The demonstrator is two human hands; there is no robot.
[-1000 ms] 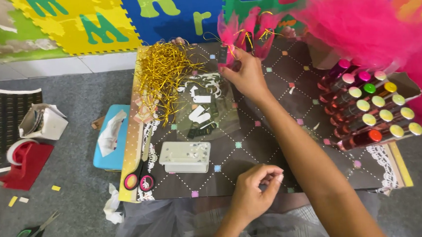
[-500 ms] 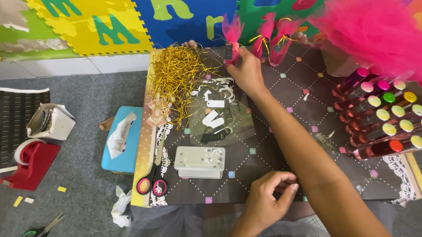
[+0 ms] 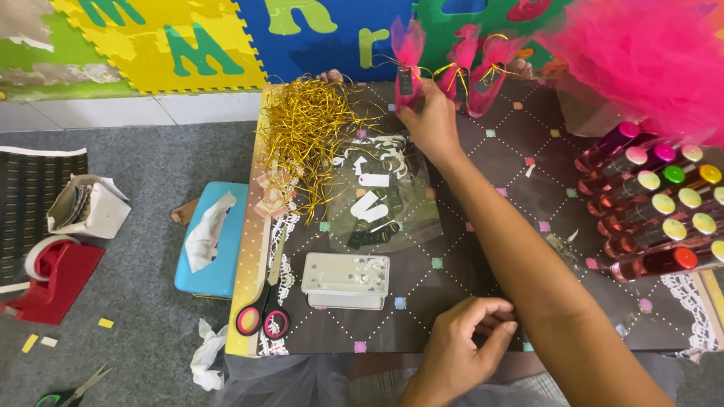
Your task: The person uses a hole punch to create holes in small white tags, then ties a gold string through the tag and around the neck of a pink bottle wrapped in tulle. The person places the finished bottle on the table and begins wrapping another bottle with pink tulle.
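one right hand (image 3: 434, 122) pinches an upright pink tulle bundle (image 3: 408, 62), top pointing up.

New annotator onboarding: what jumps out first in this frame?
The mass of pink tulle filling the top right corner, with rows of bright-capped bottles just below it. Next, the tangle of gold ribbon at the board's top left. The right hand reaches to small pink tulle bundles at the far edge; the left hand rests near the front edge.

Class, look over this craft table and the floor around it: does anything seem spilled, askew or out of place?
Yes. Gold ribbon lies in a loose tangle on the table, spilling over its edge, and crumpled tissue and paper scraps litter the floor.
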